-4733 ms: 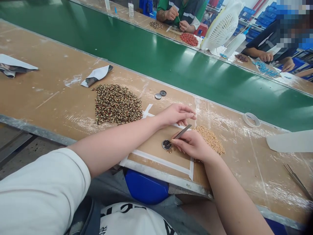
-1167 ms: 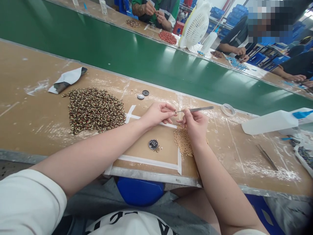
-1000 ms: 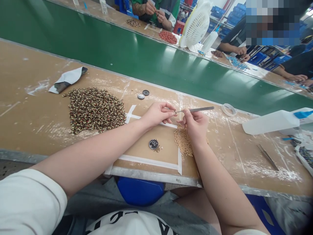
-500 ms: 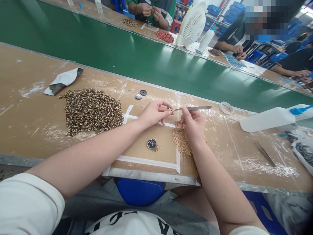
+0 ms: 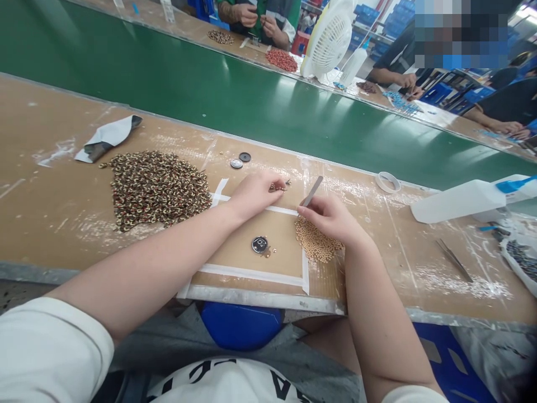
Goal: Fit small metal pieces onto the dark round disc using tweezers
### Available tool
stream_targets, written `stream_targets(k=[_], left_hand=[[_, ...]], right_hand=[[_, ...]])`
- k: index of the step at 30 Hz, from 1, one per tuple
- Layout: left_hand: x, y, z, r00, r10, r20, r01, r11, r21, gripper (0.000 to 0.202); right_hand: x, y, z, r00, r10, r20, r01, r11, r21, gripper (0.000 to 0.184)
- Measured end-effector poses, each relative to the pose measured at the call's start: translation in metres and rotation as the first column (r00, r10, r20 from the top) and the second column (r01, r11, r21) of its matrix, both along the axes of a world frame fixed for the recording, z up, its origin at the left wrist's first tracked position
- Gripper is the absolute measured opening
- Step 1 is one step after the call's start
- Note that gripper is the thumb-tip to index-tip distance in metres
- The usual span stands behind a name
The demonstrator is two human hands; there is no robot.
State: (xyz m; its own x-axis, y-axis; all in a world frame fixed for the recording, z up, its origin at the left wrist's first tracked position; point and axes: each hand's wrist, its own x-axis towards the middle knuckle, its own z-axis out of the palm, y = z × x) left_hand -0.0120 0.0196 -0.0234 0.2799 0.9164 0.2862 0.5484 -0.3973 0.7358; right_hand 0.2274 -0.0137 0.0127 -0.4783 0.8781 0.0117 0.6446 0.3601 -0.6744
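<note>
Nearest to me, below the edge of the desk (image 5: 377, 252), there is a blue stool (image 5: 241, 324); on the desk, inside a white tape frame (image 5: 251, 272), lies a round black dish (image 5: 259, 244); to its right is a heap of beige beads (image 5: 319, 244). Over the far part of this heap, my right hand (image 5: 324, 214) grips metal tweezers (image 5: 312, 191), whose tips I cannot see; my left hand (image 5: 266, 190) is curled around a few small pieces (image 5: 287, 182), which show at the fingers; well to the left is a large patterned pile (image 5: 161, 187). Farther, two little round lids (image 5: 244, 157) lie together; beyond them runs a green belt (image 5: 235, 89), with co-workers on its other side.
</note>
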Motion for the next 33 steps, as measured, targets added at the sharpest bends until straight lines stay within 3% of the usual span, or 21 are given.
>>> stream_targets(k=[6, 16, 20, 23, 25, 26, 28, 30, 33], left_hand=[[0.003, -0.003, 0.006, 0.994, 0.054, 0.093, -0.054, 0.999, -0.004, 0.020], [0.009, -0.006, 0.007, 0.969, -0.034, 0.246, 0.041, 0.999, -0.025, 0.011], [0.010, -0.004, 0.005, 0.945, -0.054, 0.322, 0.092, 0.990, -0.104, 0.014], [0.011, -0.004, 0.008, 0.925, -0.080, 0.372, 0.144, 0.979, -0.148, 0.016], [0.010, -0.007, 0.013, 0.903, -0.132, 0.409, 0.257, 0.929, -0.268, 0.020], [0.010, -0.009, 0.016, 0.881, -0.154, 0.448, 0.335, 0.871, -0.359, 0.023], [0.010, -0.013, 0.021, 0.810, -0.159, 0.565, 0.495, 0.702, -0.512, 0.029], [0.010, -0.016, 0.024, 0.727, -0.125, 0.675, 0.614, 0.560, -0.557, 0.030], [0.012, -0.019, 0.023, 0.651, -0.076, 0.755, 0.684, 0.490, -0.540, 0.025]], right_hand=[[-0.001, -0.004, 0.009, 0.993, 0.057, 0.101, -0.053, 0.998, -0.041, 0.023], [-0.001, -0.002, 0.006, 0.991, 0.073, 0.116, -0.069, 0.997, -0.038, 0.027], [0.000, -0.002, 0.005, 0.994, 0.089, 0.071, -0.088, 0.996, -0.018, 0.024], [0.000, -0.003, 0.005, 0.996, 0.072, -0.056, -0.071, 0.997, 0.022, 0.024], [-0.001, -0.003, 0.004, 0.976, 0.018, -0.216, -0.001, 0.997, 0.075, 0.023], [-0.002, -0.004, 0.002, 0.950, -0.017, -0.312, 0.048, 0.994, 0.094, 0.022], [-0.004, -0.004, -0.001, 0.869, -0.080, -0.489, 0.140, 0.986, 0.087, 0.022], [-0.006, -0.003, -0.004, 0.790, -0.120, -0.601, 0.184, 0.982, 0.046, 0.022], [-0.008, -0.002, -0.008, 0.757, -0.129, -0.640, 0.174, 0.985, 0.008, 0.023]])
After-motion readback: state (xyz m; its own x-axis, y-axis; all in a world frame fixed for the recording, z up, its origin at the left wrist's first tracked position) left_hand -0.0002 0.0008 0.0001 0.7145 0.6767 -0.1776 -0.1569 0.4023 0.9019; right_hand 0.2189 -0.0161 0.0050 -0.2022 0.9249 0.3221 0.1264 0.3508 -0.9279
